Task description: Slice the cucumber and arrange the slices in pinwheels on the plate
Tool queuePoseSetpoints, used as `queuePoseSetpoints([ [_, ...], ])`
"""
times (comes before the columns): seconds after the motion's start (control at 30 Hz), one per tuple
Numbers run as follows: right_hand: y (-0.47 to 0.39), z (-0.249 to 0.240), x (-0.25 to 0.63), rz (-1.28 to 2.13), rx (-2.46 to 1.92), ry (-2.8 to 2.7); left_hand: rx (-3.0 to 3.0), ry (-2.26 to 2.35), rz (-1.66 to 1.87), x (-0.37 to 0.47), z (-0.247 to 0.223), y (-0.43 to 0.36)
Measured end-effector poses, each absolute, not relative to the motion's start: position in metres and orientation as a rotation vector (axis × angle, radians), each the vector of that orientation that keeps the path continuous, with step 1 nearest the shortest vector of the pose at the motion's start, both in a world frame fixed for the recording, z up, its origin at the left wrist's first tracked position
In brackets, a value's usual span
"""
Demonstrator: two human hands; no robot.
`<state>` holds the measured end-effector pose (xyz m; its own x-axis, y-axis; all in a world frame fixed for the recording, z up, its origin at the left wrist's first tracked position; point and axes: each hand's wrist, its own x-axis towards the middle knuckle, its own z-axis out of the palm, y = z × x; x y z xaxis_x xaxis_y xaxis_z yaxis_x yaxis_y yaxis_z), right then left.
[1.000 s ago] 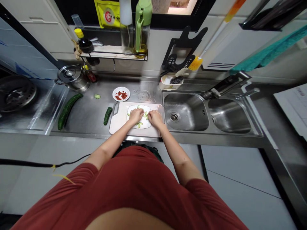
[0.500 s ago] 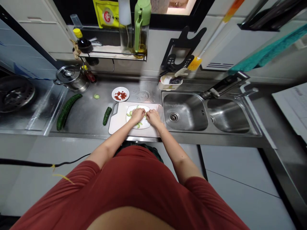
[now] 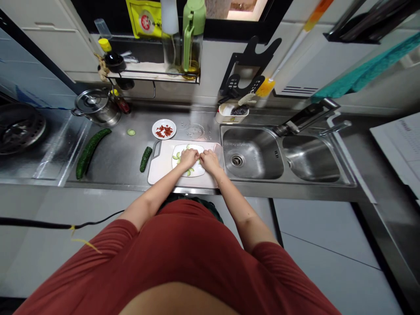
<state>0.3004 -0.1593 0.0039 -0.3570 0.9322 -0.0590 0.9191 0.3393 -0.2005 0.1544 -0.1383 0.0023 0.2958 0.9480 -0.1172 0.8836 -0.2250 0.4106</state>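
Observation:
Both hands are over a white plate (image 3: 197, 172) that rests on a pale cutting board (image 3: 160, 170). My left hand (image 3: 188, 158) has its fingers bent and pressed together near the plate's middle. Close beside it, my right hand (image 3: 210, 160) pinches at the plate's right side. Whatever the fingertips hold is too small and covered to make out. Green cucumber slices (image 3: 176, 156) are spread around the plate. Left of the board lies a cut piece of cucumber (image 3: 145, 159). Behind the board stands a small white plate (image 3: 163, 123) with red chopped bits (image 3: 164, 131).
A long cucumber (image 3: 92, 151) and a cucumber end (image 3: 131, 132) lie on the steel counter to the left, near a lidded pot (image 3: 96, 108). On the right are a double sink (image 3: 252, 153) and faucet (image 3: 308, 117). Bottles line the wall shelf (image 3: 154, 77).
The view has shifted very slightly. Both hands stay at nearly the same spot over the plate, with only tiny finger movement.

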Motion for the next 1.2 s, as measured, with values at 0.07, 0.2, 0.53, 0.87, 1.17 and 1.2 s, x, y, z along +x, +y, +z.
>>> queuePoseSetpoints([
  [0.07, -0.1594, 0.0036, 0.3012, 0.305, -1.759, -2.491, 2.161, 1.646, 0.22, 0.1544, 0.0027, -0.1386],
  [0.2, -0.161, 0.0035, 0.3035, 0.314, -1.794, -2.397, 2.166, 1.649, 0.215, 0.1542, 0.003, -0.1387],
  [0.53, -0.1613, 0.0014, 0.2994, 0.372, -1.883, -2.319, 2.204, 1.66, 0.166, 0.1544, 0.0061, -0.1387],
  [0.87, -0.1603, -0.0013, 0.299, 0.372, -1.89, -2.307, 2.201, 1.671, 0.154, 0.1559, 0.0056, -0.1381],
  [1.17, -0.1606, -0.0009, 0.3035, 0.421, -1.855, -2.216, 2.173, 1.68, 0.198, 0.1523, 0.0053, -0.1385],
  [1.2, -0.1609, -0.0011, 0.3048, 0.432, -1.849, -2.191, 2.165, 1.684, 0.202, 0.1517, 0.0058, -0.1386],
])
